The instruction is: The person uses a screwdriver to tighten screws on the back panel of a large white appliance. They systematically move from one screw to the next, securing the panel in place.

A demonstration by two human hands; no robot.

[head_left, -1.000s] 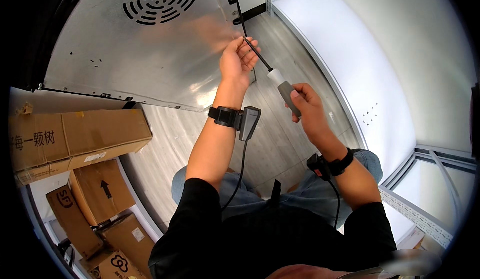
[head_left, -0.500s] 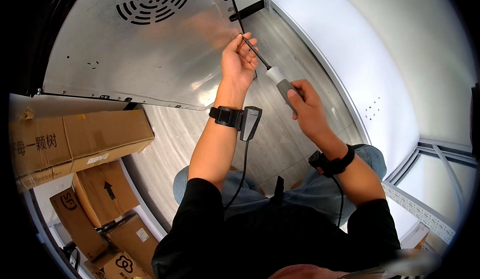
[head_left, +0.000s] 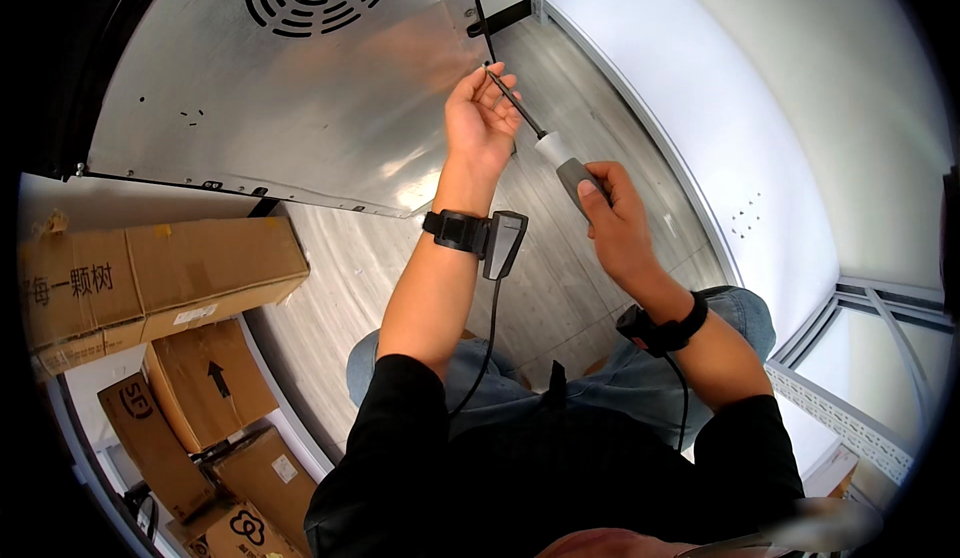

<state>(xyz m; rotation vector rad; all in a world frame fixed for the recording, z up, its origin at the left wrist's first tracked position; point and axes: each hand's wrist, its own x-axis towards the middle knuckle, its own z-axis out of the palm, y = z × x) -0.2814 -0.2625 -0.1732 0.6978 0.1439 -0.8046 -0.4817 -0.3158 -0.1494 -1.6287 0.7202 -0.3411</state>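
Observation:
My right hand [head_left: 622,220] is closed around the grey handle of a screwdriver [head_left: 572,171], which has a white collar and a dark shaft. The shaft slants up and left to my left hand [head_left: 480,113]. There the thumb and index finger pinch at the tip, while the other fingers curl loosely behind the shaft. Whether a small screw sits at the tip is too small to tell. Just beyond the fingertips is the right edge of a large silver metal panel [head_left: 300,108] with round vent slots and small holes.
Brown cardboard boxes [head_left: 215,263] are stacked on the left, several on a lower shelf. A long white shelf board [head_left: 690,88] runs along the right, with a perforated metal frame [head_left: 850,413] near the lower right. Wood-look flooring [head_left: 550,278] lies below my hands. Cables hang from both wrist devices.
The metal panel appears slightly further up and right in the picture. Both hands keep their hold on the screwdriver, with its tip tilted a little.

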